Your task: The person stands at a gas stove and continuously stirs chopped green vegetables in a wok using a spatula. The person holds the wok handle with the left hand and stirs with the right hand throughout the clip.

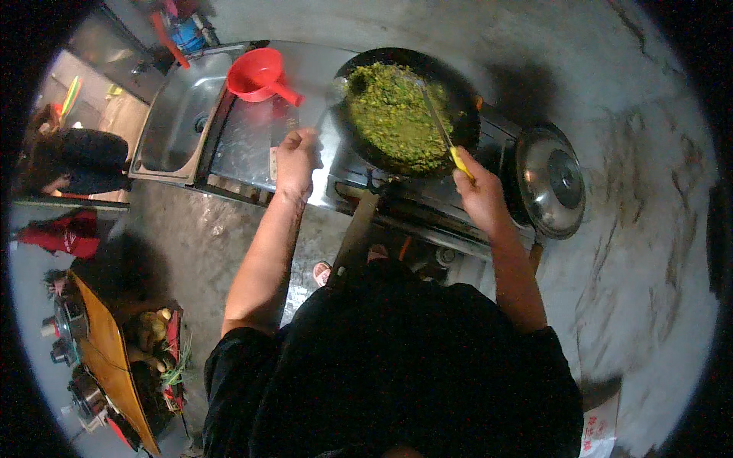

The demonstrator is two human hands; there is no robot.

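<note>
My right hand (484,192) grips the yellow handle of a metal cooking spatula (440,121). The spatula's far end is in chopped green food (395,123) spread across a dark wok (467,134) on the stove. The wok's long handle (361,220) points towards my body. Left of the wok, my left hand (296,163) is raised over the steel counter with its fingers curled closed; nothing shows in it. A red plastic dipper (257,74) sits on the counter (243,140) beyond that hand, its handle towards the wok.
A steel sink (183,120) is set at the counter's left end. Right of the wok stands a second pan with a metal lid (550,180), near the grey wall. Behind on the left, a wooden table (109,355) has pots beside it. Another person (74,160) is at the far left.
</note>
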